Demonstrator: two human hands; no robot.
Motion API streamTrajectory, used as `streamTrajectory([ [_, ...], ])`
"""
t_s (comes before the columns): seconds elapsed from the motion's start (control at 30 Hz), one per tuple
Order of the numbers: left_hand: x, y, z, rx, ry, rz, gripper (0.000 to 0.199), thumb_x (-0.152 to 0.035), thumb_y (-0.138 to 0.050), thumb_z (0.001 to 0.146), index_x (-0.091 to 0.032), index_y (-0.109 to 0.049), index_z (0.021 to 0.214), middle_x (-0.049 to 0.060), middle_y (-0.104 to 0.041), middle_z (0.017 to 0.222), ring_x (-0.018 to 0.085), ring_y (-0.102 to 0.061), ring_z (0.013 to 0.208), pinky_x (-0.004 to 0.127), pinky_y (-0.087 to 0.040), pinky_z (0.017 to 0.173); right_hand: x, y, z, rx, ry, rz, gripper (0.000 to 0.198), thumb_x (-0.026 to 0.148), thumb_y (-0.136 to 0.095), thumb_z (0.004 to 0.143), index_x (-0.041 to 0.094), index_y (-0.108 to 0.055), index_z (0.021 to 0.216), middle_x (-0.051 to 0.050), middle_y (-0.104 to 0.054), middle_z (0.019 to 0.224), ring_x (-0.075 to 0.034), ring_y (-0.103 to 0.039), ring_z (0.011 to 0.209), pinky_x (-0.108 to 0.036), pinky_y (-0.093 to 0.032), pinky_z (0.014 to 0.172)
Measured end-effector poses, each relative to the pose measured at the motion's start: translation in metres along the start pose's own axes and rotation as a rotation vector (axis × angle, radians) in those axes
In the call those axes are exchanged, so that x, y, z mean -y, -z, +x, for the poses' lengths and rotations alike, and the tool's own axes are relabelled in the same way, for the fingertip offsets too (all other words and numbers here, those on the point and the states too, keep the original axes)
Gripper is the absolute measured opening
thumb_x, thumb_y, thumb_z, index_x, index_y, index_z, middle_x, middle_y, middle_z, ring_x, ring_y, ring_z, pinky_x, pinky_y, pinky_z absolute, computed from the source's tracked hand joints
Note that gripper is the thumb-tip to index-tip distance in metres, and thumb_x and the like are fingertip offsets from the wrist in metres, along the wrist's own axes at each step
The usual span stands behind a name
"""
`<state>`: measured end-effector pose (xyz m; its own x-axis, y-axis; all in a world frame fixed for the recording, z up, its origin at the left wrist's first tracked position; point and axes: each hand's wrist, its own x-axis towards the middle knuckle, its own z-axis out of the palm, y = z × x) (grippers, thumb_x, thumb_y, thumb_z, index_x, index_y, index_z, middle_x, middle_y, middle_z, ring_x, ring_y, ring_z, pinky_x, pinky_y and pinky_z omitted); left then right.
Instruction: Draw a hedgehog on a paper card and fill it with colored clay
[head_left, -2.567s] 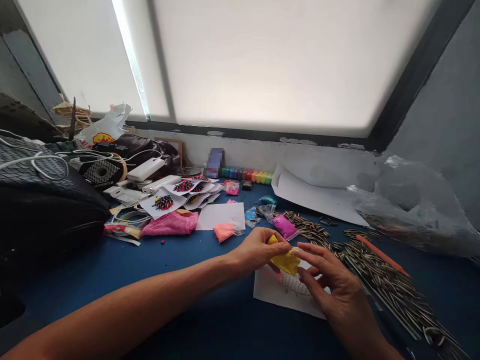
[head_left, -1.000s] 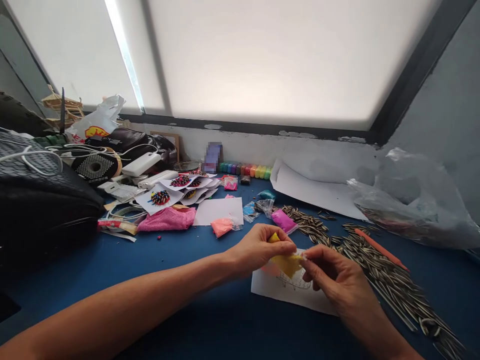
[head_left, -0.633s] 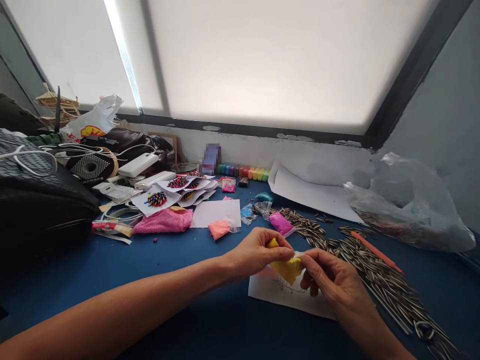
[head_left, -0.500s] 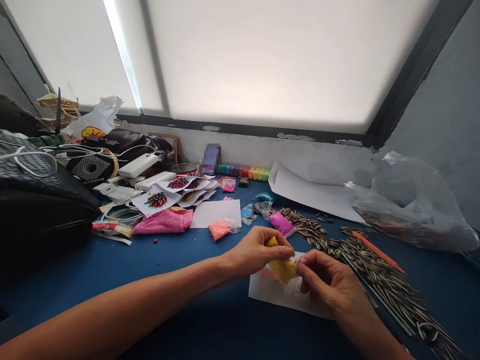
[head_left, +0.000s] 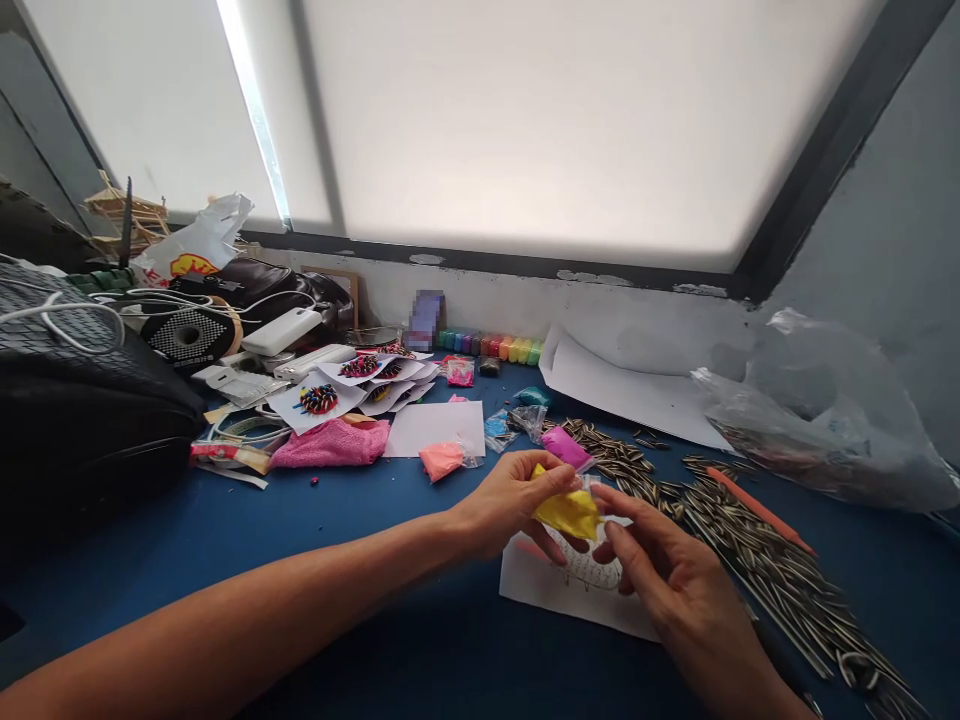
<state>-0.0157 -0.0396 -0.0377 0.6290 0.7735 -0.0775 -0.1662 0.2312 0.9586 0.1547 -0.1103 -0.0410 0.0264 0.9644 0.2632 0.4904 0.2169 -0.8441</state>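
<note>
1. Head view, left hand: its thumb and fingers are closed on a small clear plastic packet of bright yellow material, pinching it at its left part.
2. The yellow packet is held up in front of the person, over a white paper sheet with a drawn outline and a coral-coloured patch.
3. Right hand: its thumb and index finger are parted, curved about the packet's right end. Whether the fingertips touch the plastic, I cannot tell.
4. The paper sheet lies on a blue tabletop, partly hidden by both hands.
5. Beyond the hands lies a magenta plastic packet; farther left, a coral-coloured plastic packet overlaps a blank white card.
6. To the right spreads a heap of slender striped seeds, with a long orange rod lying on it.
7. At left, a folded pink cloth lies in front of white papers bearing multicoloured oval decorations.
</note>
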Motion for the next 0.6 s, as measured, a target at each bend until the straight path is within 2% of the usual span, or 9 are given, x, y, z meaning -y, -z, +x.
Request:
streamTrajectory([
  [0.07, 0.002, 0.0, 0.0, 0.03, 0.027, 0.026, 0.05, -0.062, -0.064, 0.077, -0.016, -0.049, 0.091, 0.004, -0.065, 0.074, 0.016, -0.065, 0.053, 0.022, -0.047, 0.042, 0.005, 0.001, 0.002, 0.037, -0.009, 0.011, 0.036, 0.05, -0.053, 0.088, 0.026, -0.073, 0.104, -0.002, -0.065, 0.071, -0.014, -0.056, 0.054, -0.025, -0.052, 0.05],
  [0.2, 0.002, 0.0, 0.0, 0.028, 0.016, 0.131, 0.051, -0.066, -0.059, 0.08, -0.017, -0.047, 0.091, -0.001, -0.06, 0.064, 0.01, -0.056, 0.042, 0.017, -0.039, 0.036, 0.014, 0.003, 0.006, 0.072, -0.015, 0.06, 0.035, 0.054, -0.057, 0.084, 0.025, -0.074, 0.093, -0.002, -0.066, 0.074, -0.014, -0.057, 0.056, -0.024, -0.053, 0.053],
  [0.33, 0.0, 0.0, -0.002, -0.004, 0.075, 0.207, 0.051, -0.067, -0.053, 0.083, -0.017, -0.05, 0.094, -0.001, -0.059, 0.064, 0.007, -0.051, 0.039, 0.015, -0.03, 0.035, 0.016, 0.003, 0.006, 0.15, -0.147, 0.106, 0.041, 0.06, -0.06, 0.079, 0.023, -0.071, 0.093, 0.0, -0.062, 0.064, -0.015, -0.056, 0.055, -0.025, -0.052, 0.051],
  [0.43, -0.001, 0.001, -0.001, -0.018, 0.064, 0.208, 0.05, -0.064, -0.053, 0.084, -0.016, -0.052, 0.098, -0.001, -0.059, 0.068, 0.008, -0.054, 0.043, 0.016, -0.032, 0.038, 0.015, 0.004, 0.007, 0.217, -0.241, 0.161, 0.048, 0.066, -0.058, 0.078, 0.022, -0.069, 0.096, 0.0, -0.062, 0.063, -0.015, -0.058, 0.054, -0.026, -0.051, 0.048],
  [0.6, -0.001, 0.004, 0.002, -0.008, -0.045, 0.095, 0.043, -0.046, -0.069, 0.078, -0.014, -0.053, 0.101, 0.002, -0.062, 0.078, 0.009, -0.059, 0.056, 0.022, -0.045, 0.052, 0.01, 0.009, 0.012, 0.112, -0.218, 0.181, 0.045, 0.064, -0.065, 0.073, 0.022, -0.069, 0.089, -0.001, -0.065, 0.064, -0.016, -0.06, 0.055, -0.029, -0.054, 0.055],
])
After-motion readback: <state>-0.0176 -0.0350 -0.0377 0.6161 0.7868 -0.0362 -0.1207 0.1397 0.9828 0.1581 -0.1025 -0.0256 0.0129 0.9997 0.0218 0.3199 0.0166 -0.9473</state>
